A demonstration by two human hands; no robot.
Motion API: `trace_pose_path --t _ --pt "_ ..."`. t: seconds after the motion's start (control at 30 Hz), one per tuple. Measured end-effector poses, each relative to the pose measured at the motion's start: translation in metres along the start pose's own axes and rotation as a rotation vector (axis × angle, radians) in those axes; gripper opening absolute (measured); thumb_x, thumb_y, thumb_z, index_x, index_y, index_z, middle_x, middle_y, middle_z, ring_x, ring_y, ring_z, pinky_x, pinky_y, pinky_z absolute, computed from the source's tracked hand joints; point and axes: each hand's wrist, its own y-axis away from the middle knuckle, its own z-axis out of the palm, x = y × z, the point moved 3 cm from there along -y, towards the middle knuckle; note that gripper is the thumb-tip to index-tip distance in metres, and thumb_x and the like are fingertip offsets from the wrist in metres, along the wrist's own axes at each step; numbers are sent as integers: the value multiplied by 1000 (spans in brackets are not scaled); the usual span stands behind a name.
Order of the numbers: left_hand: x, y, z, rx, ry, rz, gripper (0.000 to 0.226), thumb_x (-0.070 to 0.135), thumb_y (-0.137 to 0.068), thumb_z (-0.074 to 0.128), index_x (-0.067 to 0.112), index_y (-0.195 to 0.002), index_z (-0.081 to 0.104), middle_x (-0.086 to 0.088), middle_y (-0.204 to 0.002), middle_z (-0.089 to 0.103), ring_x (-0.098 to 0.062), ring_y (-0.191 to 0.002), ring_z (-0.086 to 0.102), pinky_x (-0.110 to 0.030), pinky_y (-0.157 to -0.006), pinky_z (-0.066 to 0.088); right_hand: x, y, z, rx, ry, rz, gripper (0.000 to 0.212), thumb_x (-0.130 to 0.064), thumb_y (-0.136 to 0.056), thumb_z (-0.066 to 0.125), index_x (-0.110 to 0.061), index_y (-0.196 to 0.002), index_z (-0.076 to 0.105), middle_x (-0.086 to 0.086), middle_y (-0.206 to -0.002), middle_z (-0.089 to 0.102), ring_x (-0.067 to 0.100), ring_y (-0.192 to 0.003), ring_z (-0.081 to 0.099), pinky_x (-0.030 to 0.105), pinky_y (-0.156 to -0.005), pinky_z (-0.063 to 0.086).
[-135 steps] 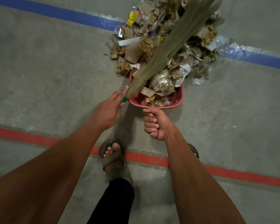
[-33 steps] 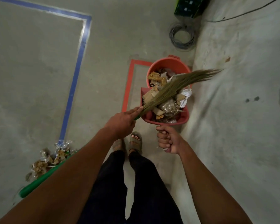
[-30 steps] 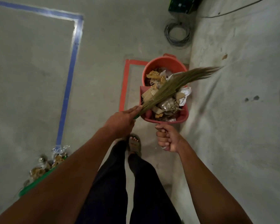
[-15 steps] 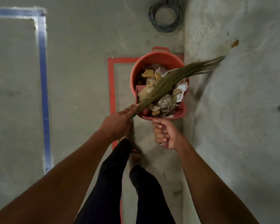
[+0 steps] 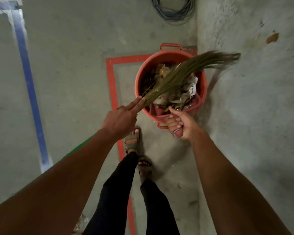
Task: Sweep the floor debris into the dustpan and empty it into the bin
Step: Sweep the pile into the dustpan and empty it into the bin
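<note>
While dustpan [image 5: 193, 106] tips over bin [image 5: 204, 82], R hand [image 5: 180, 123] grips its handle so debris [image 5: 185, 94] drops in; L hand [image 5: 120, 118] holds broom [image 5: 176, 76] w/ two fingers straight, steadying load.

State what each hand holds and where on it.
Left hand grips the straw-bristled broom where bristles meet its handle; right hand grips the red plastic dustpan by its handle.

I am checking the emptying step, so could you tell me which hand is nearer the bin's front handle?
Right. The right hand is beside the front handle; the left hand is off to its left.
</note>
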Motion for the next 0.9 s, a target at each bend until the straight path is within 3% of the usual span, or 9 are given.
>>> trace_pose_path --t 0.17,0.33,0.53,0.7,0.8,0.9 --pt "-3 7 -5 32 21 -9 72 24 -105 40 43 -162 1 22 -169 10 -30 -103 66 -42 -63 59 -7 14 1 176 -16 22 44 -40 -104 54 -18 -68 41 -10 -44 32 3 -29 30 19 -29 30" --pt "7 13 -1 50 46 -41 69 28 -107 41 40 -163 3 21 -169 11 -26 -97 67 -30 -56 43 -5 29 -2 372 167 -10 46 -36 -106 53 -20 -65 40 -11 -44 30 2 -30 28 17 -31 26" --pt "18 14 15 92 82 -109 68 29 -108 41 42 -163 3 19 -169 15 -26 -103 67 -30 -58 46 -10 21 -8 512 413 -112 41 -30 -107 53 -21 -69 40 -10 -47 33 3 -32 28 18 -33 26" --pt "40 27 25 155 135 -180 68 29 -108 42 39 -164 5 14 -169 20 -28 -110 67 -36 -68 57 -19 35 -17 627 666 -187 40 -28 -108 50 -18 -71 40 -4 -45 33 8 -31 29 18 -33 27" --pt "52 37 28 187 185 -240 69 29 -106 44 40 -163 8 13 -167 27 -30 -111 67 -41 -73 60 -24 55 -29 683 809 -224 37 -31 -106 54 -15 -73 45 0 -54 37 11 -38 34 22 -35 31" --pt "62 45 31 187 295 -264 67 31 -104 47 41 -162 14 8 -163 39 -32 -116 65 -47 -85 61 -30 76 -36 680 781 -286 33 -32 -104 56 -16 -77 48 -1 -55 36 10 -37 33 22 -36 30"
